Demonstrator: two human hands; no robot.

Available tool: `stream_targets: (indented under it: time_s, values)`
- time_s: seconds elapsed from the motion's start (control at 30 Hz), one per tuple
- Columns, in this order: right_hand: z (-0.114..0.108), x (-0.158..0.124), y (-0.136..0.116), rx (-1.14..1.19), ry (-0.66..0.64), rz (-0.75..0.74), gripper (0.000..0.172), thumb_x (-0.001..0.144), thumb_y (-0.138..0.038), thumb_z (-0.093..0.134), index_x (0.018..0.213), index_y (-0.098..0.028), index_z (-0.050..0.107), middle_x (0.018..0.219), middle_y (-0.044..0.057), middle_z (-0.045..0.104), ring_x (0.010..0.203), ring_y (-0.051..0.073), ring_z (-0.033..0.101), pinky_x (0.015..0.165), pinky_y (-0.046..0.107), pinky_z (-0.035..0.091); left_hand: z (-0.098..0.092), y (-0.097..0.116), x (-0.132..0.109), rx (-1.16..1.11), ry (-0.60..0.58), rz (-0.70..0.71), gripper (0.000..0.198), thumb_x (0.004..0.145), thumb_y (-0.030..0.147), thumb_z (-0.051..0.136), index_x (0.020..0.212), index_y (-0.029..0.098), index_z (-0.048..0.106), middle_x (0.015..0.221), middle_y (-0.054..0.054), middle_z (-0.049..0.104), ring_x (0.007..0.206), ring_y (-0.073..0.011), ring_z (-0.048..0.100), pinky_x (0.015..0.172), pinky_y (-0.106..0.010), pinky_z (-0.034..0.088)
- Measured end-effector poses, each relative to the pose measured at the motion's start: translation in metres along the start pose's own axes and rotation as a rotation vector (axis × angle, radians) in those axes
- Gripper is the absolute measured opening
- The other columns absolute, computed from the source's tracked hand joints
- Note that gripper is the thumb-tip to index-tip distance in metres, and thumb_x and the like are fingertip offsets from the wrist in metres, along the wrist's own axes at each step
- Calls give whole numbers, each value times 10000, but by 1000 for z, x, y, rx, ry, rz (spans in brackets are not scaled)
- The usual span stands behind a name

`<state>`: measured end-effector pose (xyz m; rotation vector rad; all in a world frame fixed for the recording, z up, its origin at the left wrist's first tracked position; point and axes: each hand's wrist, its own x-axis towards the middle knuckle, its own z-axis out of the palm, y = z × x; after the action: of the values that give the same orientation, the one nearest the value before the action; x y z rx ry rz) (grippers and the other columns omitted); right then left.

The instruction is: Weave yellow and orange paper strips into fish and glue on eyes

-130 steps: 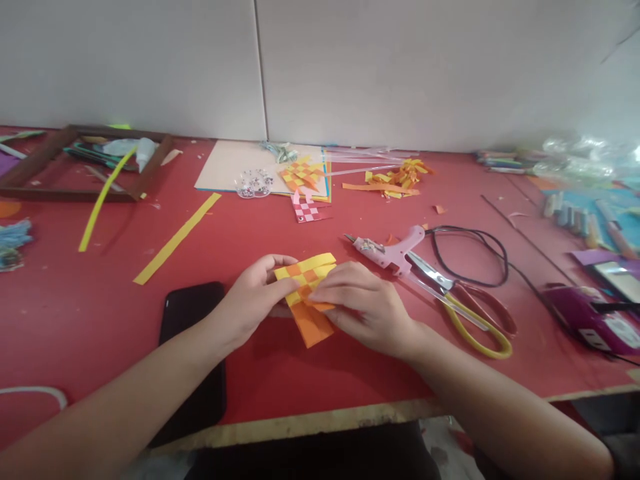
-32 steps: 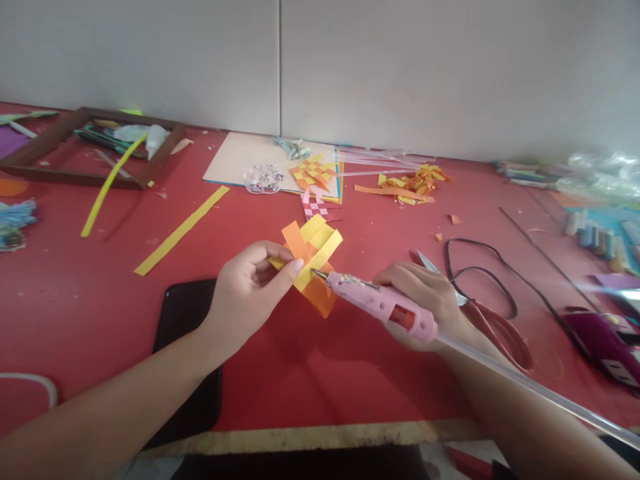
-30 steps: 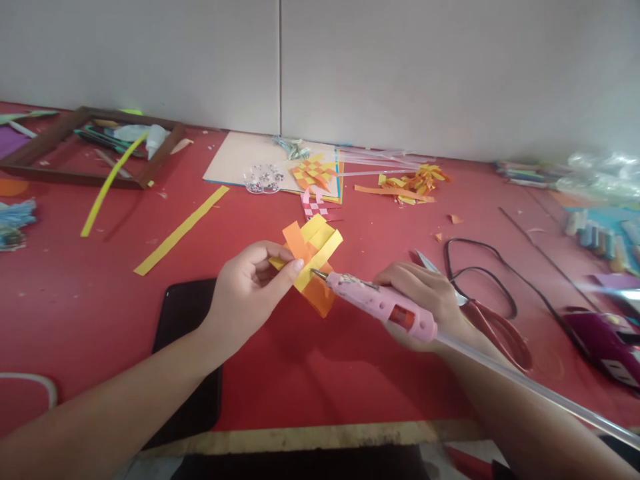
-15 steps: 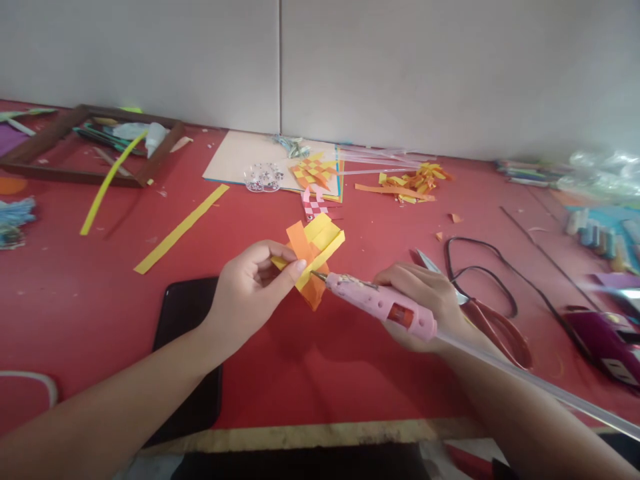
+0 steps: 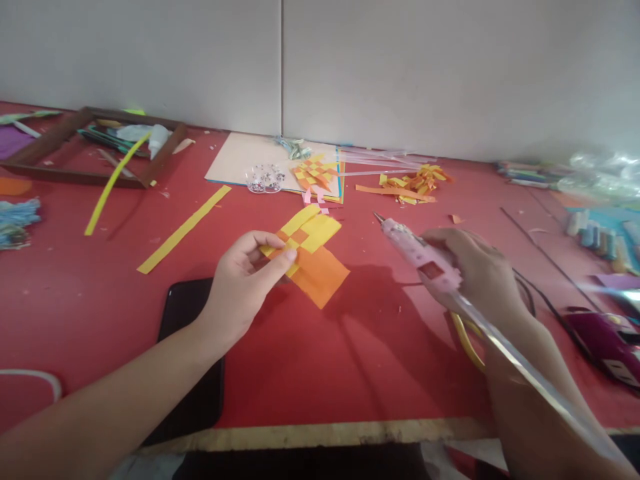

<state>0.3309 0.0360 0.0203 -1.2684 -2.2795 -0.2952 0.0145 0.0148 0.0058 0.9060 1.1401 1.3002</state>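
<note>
My left hand (image 5: 245, 287) pinches a woven mat of yellow and orange paper strips (image 5: 313, 253), holding it flat just above the red table (image 5: 75, 300). Thumb and fingers close on the mat's left edge. To the right, my right hand (image 5: 480, 273) is wrapped around a pink glue gun (image 5: 420, 253). Its nozzle points up and left, well clear of the paper. A clear glue stick (image 5: 530, 373) runs back from the gun along my forearm.
A black phone (image 5: 193, 347) lies under my left forearm. Yellow-handled scissors (image 5: 467, 340) and a black cord (image 5: 525, 300) sit beneath my right hand. Farther back are a yellow strip (image 5: 185, 229), a wooden frame (image 5: 90, 147), a beige card (image 5: 250, 160), another woven piece (image 5: 313, 175), paper scraps (image 5: 410, 183) and a purple device (image 5: 605, 340).
The glue gun's nozzle was touching the woven paper; my right hand has pulled it away to the right. My left hand has tilted the woven mat flatter.
</note>
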Motion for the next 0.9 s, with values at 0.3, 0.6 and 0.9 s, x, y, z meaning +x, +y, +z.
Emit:
stream_targets:
  time_s: [0.3,0.6,0.9]
  values:
    - [30,-16,24,-158,-318,214,452,655,-56,504,1055,-206,652,981,118,656,950,335,604,799,493,483,2,1,-4,-22,-70,-152,532,753,280,811,1192,246,512,1017,-32,717,860,-189,731,653,-263,607]
    - [2,8,-70,701,-140,440,129,937,-270,555,989,-237,669,873,45,717,739,196,675,621,322,559,6,-3,-7,-26,-294,-142,465,774,227,811,1179,235,583,1088,-20,721,954,-147,701,804,-246,586]
    - [16,10,-114,1301,-385,543,262,860,-361,707,1090,-236,706,1060,52,765,978,212,729,857,359,615,9,6,-18,196,-455,-71,157,828,273,739,895,198,619,862,-7,686,795,-145,658,715,-245,536]
